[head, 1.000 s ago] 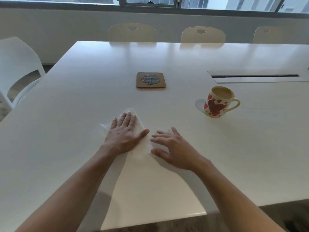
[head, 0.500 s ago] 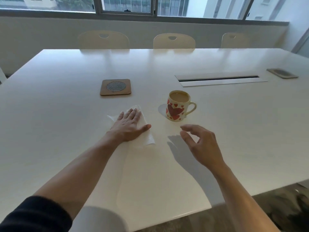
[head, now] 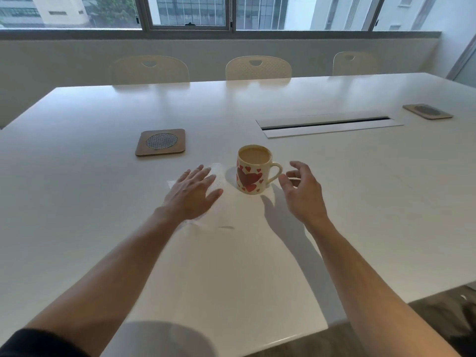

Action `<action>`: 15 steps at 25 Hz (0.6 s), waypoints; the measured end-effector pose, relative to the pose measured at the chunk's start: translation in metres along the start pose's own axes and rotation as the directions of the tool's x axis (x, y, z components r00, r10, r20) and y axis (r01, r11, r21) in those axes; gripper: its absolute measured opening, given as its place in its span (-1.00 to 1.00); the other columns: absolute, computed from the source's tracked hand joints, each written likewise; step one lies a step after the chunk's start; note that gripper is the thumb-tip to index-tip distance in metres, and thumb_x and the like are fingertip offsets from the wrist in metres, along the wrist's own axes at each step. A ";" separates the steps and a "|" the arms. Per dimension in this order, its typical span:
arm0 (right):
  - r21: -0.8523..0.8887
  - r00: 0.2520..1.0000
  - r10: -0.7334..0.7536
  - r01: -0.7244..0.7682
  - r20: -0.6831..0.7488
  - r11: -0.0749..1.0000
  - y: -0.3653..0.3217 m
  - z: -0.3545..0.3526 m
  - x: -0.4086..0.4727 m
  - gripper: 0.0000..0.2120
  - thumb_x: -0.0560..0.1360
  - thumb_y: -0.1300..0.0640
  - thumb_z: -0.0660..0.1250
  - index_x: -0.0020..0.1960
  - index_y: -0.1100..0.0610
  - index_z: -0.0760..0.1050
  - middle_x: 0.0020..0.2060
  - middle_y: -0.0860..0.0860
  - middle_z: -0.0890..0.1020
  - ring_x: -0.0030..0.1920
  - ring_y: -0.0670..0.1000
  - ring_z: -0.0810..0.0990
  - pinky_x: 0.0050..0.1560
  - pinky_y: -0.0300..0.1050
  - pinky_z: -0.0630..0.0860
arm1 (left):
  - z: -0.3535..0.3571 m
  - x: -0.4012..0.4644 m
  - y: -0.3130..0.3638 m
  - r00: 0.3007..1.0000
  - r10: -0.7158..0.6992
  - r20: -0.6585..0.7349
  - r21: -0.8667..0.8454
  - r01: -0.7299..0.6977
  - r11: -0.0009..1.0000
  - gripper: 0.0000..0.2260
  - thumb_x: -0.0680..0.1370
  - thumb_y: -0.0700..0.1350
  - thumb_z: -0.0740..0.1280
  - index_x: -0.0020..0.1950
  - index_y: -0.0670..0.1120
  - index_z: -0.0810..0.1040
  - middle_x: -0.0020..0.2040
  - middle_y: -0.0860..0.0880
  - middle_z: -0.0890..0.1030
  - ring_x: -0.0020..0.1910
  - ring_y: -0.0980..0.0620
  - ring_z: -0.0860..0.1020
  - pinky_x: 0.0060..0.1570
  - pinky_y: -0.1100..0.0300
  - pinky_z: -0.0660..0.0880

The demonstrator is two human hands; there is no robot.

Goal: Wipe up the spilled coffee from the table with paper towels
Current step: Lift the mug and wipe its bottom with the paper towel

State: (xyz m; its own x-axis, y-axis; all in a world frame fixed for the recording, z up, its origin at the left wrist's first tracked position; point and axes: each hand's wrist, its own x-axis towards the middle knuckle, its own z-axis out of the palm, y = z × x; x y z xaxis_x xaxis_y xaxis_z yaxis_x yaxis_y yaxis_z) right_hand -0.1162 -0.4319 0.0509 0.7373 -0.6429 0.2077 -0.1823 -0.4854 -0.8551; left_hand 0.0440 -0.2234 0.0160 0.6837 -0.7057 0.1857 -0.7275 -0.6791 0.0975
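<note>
The paper towel (head: 215,180) lies flat on the white table (head: 231,266), pinned under the left hand (head: 192,193), whose fingers are spread and straight on top of it. Only the towel's far edge and a crumpled strip near the wrist show; it is white on white and blurred, so its outline is hard to follow. Just to the right of the towel stands a cream mug (head: 251,170) with red hearts, upright and nearly full of milky coffee, its handle pointing right. The right hand (head: 301,188) hovers beside that handle with fingers and thumb loosely curved and apart, holding nothing and not touching the mug. Farther back on the left lies a square wooden coaster (head: 160,142) with a round mesh centre. Beyond the mug on the right a long cable slot (head: 327,124) is set into the tabletop, and a second coaster (head: 427,111) sits near the far right edge. Three pale chairs (head: 258,68) stand along the far side under the windows (head: 190,11).
</note>
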 end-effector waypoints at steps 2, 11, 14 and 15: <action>-0.003 1.000 0.005 -0.005 0.023 1.000 -0.003 0.008 0.013 -0.61 0.62 0.07 0.28 0.42 0.13 0.37 0.21 0.09 0.60 0.08 0.03 0.59 0.12 -0.11 0.53 | -0.001 -0.006 0.010 0.993 -0.106 0.050 -0.026 0.107 0.994 -0.49 0.65 0.14 0.03 0.53 -0.10 0.22 0.57 -0.11 0.18 0.57 -0.04 0.07 0.52 0.01 0.01; 0.010 0.997 0.025 -0.026 0.069 1.000 0.007 0.025 0.041 -0.79 0.63 0.05 0.27 0.09 0.21 0.48 -0.05 0.10 0.65 -0.07 0.11 0.69 -0.02 0.08 0.68 | 0.024 -0.004 0.025 0.960 -0.192 0.202 -0.083 0.212 0.974 -0.43 0.65 0.18 -0.10 0.60 -0.05 -0.03 0.61 -0.09 -0.06 0.58 -0.05 -0.14 0.53 -0.02 -0.21; 0.034 0.995 0.031 -0.034 0.094 0.999 0.011 0.027 0.042 -0.81 0.65 0.07 0.23 0.04 0.21 0.46 -0.03 0.17 0.66 -0.05 0.13 0.70 -0.04 0.05 0.69 | 0.025 -0.001 0.023 0.966 -0.162 0.201 -0.091 0.183 0.979 -0.43 0.65 0.18 -0.10 0.60 -0.05 -0.03 0.61 -0.09 -0.05 0.58 -0.04 -0.14 0.53 -0.02 -0.20; 0.043 0.995 0.027 -0.031 0.099 0.999 0.013 0.028 0.042 -0.84 0.65 0.10 0.23 0.04 0.20 0.45 -0.02 0.17 0.66 -0.04 0.13 0.70 -0.04 0.06 0.69 | 0.025 -0.001 0.023 0.967 -0.160 0.196 -0.098 0.182 0.979 -0.43 0.65 0.17 -0.09 0.60 -0.05 -0.02 0.61 -0.10 -0.05 0.59 -0.05 -0.13 0.53 -0.02 -0.20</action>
State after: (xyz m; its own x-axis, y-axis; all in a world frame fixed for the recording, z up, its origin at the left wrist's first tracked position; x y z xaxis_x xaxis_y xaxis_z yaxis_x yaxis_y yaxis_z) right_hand -0.0691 -0.4486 0.0349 0.7930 -0.5937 0.1366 -0.1773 -0.4395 -0.8806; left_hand 0.0279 -0.2437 -0.0060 0.7890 -0.6138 -0.0279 -0.5934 -0.7730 0.2245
